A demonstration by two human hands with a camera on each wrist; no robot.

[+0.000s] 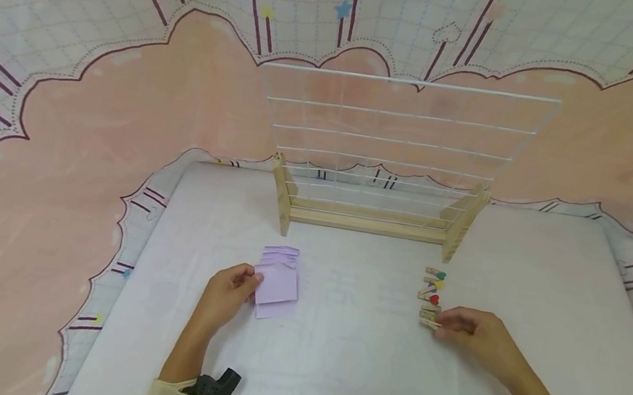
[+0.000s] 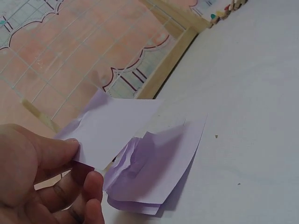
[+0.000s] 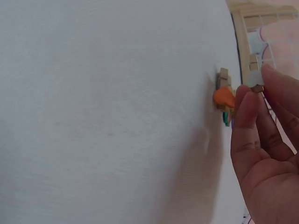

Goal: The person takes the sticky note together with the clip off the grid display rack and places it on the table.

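Note:
My left hand (image 1: pixel 226 294) pinches a purple slip of paper (image 1: pixel 277 285) by its left edge, thumb on top. In the left wrist view the slip (image 2: pixel 119 123) is lifted above a stack of similar purple papers (image 2: pixel 156 172), which look folded or creased at one end. On the right, my right hand (image 1: pixel 481 339) pinches a small wooden clothespin (image 1: pixel 429 323) at the near end of a row of clothespins (image 1: pixel 432 282). The right wrist view shows the held clothespin (image 3: pixel 255 79) with a pale ornament between thumb and fingertips; beyond it lies one with an orange ornament (image 3: pixel 224 97).
A white wire grid rack (image 1: pixel 391 142) with a wooden base (image 1: pixel 367 224) stands at the back of the white-covered table (image 1: pixel 354 365). Patterned peach and white cloth (image 1: pixel 127 76) hangs behind it. A black wrist device (image 1: pixel 214 384) sits on each forearm.

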